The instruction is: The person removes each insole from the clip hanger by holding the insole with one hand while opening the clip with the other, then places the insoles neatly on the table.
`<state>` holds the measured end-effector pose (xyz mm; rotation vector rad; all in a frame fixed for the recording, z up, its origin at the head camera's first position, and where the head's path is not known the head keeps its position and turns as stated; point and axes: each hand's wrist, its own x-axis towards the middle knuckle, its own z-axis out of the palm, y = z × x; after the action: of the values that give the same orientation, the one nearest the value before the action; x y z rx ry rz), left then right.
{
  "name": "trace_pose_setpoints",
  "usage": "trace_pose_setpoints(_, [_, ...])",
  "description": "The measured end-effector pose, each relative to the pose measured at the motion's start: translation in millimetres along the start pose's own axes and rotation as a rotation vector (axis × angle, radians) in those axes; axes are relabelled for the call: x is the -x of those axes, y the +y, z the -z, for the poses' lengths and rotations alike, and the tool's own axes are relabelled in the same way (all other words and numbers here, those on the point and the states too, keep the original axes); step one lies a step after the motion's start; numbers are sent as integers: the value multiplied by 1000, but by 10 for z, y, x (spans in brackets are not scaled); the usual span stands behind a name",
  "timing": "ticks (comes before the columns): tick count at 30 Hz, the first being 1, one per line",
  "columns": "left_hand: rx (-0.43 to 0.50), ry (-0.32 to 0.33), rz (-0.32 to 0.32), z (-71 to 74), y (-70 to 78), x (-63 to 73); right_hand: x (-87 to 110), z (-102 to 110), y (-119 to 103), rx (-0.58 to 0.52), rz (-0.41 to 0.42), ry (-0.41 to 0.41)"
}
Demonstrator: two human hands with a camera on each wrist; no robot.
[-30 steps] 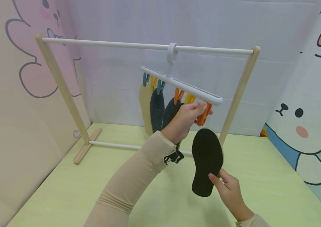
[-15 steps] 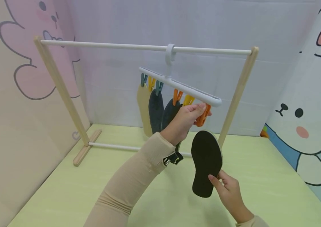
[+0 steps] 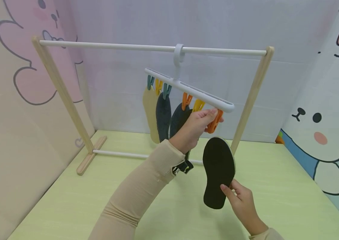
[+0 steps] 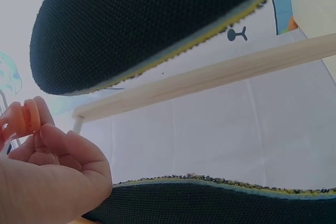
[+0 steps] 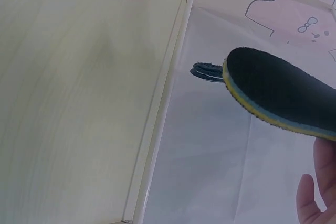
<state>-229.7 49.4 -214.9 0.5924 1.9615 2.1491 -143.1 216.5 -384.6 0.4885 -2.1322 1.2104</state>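
Note:
My left hand (image 3: 194, 125) pinches an orange clothespin (image 3: 215, 121) hanging from the right end of a white clip hanger (image 3: 199, 93). In the left wrist view, thumb and fingers close on the same clothespin (image 4: 23, 119). My right hand (image 3: 244, 201) grips a black insole (image 3: 218, 166) near its narrow end, broad end up. It stands just below the clothespin, apart from it. The right wrist view shows the layered yellow and blue edge of that insole (image 5: 278, 90). A beige insole (image 3: 150, 113) and dark insoles (image 3: 163, 116) hang from other clips, partly hidden behind my left hand.
The hanger hooks over the white top rod (image 3: 106, 46) of a rack with wooden side posts (image 3: 62, 95). A lower rod (image 3: 121, 154) crosses near the pale green tabletop (image 3: 67, 206). Cartoon-printed sheets (image 3: 322, 133) stand at the sides.
Both hands keep their hold on the clothespin and the insole and have barely moved. Only a slight shift of the head view shows.

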Motion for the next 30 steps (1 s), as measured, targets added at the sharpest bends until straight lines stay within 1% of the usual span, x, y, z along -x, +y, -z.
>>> trace_pose_setpoints(16, [27, -23, -5, -11, -16, 18, 25, 47, 23, 43, -53, -6])
trace_pose_setpoints(23, [38, -11, 11, -9, -13, 25, 40, 67, 38, 55, -89, -16])
trace_pose_setpoints(30, [44, -4, 8, -1, -23, 4, 46, 90, 51, 74, -99, -11])
